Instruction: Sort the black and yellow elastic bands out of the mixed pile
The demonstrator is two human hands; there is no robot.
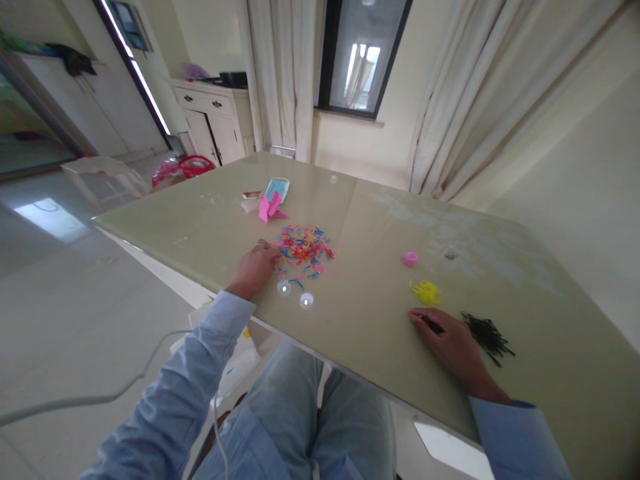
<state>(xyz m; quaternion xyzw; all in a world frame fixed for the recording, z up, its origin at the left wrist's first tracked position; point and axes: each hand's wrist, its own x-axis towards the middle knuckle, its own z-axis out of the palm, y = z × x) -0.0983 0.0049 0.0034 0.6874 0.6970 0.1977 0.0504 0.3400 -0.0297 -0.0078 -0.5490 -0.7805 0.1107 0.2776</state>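
A loose pile of small multicoloured pieces (pixel 306 247), red, blue, pink and orange, is spread on the glossy table (pixel 350 320). My left hand (pixel 256 267) rests at the pile's left edge with fingers bent together; what they hold, if anything, is too small to name. On the right, my right hand (pixel 447 340) lies on the table, its fingers curled and closed, their contents hidden. Just beyond it sits a small yellow heap (pixel 425 292), and a heap of black pieces (pixel 487 335) lies to its right. A pink item (pixel 410 259) is behind the yellow heap.
Two small clear round objects (pixel 307 301) lie near the table's front edge. Farther back are a blue face mask (pixel 278 190), a pink folded item (pixel 271 208) and a small packet (pixel 251 195). A grey cable (pixel 100 401) hangs at the left.
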